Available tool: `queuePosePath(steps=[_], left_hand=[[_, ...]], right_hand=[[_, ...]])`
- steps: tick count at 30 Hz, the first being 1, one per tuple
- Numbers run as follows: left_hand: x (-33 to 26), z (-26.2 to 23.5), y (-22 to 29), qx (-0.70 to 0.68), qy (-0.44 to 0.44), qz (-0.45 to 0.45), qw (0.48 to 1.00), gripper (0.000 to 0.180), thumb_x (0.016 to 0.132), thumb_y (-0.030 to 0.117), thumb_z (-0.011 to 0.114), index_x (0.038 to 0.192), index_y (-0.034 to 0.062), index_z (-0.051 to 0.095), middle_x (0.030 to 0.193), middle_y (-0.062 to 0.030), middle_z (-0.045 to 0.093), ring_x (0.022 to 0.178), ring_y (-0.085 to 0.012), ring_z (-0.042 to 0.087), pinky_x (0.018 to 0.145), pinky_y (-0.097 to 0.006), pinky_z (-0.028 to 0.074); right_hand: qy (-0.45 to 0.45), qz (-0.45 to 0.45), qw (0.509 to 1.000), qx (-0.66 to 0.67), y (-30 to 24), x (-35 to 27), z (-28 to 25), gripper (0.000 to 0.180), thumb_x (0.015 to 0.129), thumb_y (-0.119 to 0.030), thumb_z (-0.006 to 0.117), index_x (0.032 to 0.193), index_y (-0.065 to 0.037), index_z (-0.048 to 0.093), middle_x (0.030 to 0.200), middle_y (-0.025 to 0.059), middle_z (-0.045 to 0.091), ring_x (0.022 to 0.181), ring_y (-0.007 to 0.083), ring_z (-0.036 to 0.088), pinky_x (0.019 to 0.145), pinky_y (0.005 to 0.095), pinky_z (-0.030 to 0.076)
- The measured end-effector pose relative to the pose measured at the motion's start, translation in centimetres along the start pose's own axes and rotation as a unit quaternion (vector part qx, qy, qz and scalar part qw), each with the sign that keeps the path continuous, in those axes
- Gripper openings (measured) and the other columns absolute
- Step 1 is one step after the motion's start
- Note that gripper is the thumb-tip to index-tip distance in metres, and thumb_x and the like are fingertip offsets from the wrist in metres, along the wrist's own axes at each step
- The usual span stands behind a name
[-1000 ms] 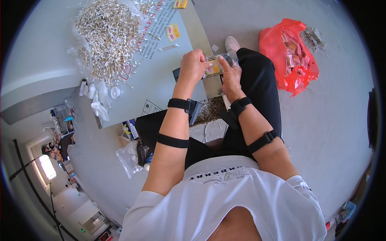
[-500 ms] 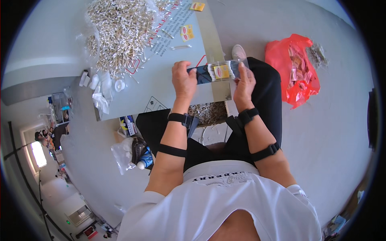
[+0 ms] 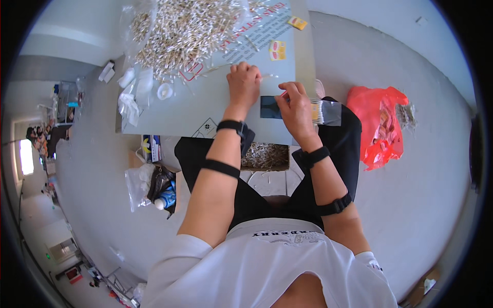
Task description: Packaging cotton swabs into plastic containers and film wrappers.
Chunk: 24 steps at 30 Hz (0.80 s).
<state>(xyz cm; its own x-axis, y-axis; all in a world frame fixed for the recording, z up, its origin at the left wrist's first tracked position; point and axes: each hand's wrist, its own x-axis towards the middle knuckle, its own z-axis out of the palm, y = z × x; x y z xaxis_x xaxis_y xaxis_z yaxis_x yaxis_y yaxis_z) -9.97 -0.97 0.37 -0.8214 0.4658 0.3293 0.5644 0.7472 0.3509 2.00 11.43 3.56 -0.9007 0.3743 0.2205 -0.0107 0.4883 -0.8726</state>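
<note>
My left hand is over the table, its fingers curled down around loose cotton swabs, whose white tips stick out on its right side. Across a flat clear pack of cotton swabs lies my right hand, thumb and index fingertips apart, a bit of red showing between them. The pack rests at the table's right edge, its dark blue end on the tabletop and its clear end over my knee. A yellow card shows inside; the hand hides the pack's middle.
A large heap of cotton swabs covers the table's far left. Two-part yellow card and another yellow card lie farther off. Below the table sits an open box of swabs. A red plastic bag of small packets stands right.
Both hands were holding the pack up. My left hand has let go and moved to the loose swabs; the pack is now lower, under my right hand. The whole view has shifted too.
</note>
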Motion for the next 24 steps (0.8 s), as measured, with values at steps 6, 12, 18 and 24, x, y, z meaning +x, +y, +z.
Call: queuePosePath(steps=[6,12,18,24], left_hand=[[-4.3,-2.2,0.2,-0.046,0.002,-0.025,0.999,0.018,0.068,0.005,0.071,0.082,0.0127,0.061,0.093,-0.0045,0.056,0.097,-0.0287,0.050,0.081,-0.044,0.041],[-1.2,-5.1,-9.1,0.005,0.135,-0.096,0.986,0.028,0.068,0.003,0.073,0.093,0.0106,0.061,0.098,-0.0083,0.057,0.102,-0.0330,0.049,0.086,-0.046,0.040],[0.5,-4.6,-10.2,0.075,0.053,-0.150,0.984,0.015,0.069,0.009,0.074,0.080,0.0141,0.065,0.098,-0.0043,0.054,0.104,-0.0302,0.046,0.086,-0.046,0.038],[1.1,-2.9,-8.3,0.017,0.110,-0.101,0.989,0.013,0.068,0.012,0.076,0.074,0.0150,0.065,0.094,-0.0019,0.055,0.099,-0.0284,0.048,0.085,-0.044,0.039]], right_hand=[[0.001,-0.096,0.985,-0.140,1.6,1.3,4.7,0.018,0.071,-0.003,0.068,0.089,-0.005,0.063,0.094,0.0106,0.058,0.090,0.0310,0.057,0.078,0.0415,0.048],[-0.052,-0.099,0.987,-0.113,0.7,0.2,5.6,0.009,0.070,-0.004,0.068,0.077,-0.008,0.063,0.086,0.0078,0.055,0.085,0.0285,0.056,0.073,0.0394,0.047],[-0.050,-0.099,0.991,-0.076,0.7,-0.3,4.9,0.008,0.070,-0.004,0.068,0.075,-0.007,0.062,0.087,0.0067,0.055,0.086,0.0276,0.056,0.072,0.0381,0.047],[-0.048,-0.109,0.990,-0.081,0.9,-0.6,4.6,0.008,0.071,-0.004,0.067,0.076,-0.007,0.061,0.088,0.0064,0.055,0.086,0.0274,0.056,0.073,0.0377,0.047]])
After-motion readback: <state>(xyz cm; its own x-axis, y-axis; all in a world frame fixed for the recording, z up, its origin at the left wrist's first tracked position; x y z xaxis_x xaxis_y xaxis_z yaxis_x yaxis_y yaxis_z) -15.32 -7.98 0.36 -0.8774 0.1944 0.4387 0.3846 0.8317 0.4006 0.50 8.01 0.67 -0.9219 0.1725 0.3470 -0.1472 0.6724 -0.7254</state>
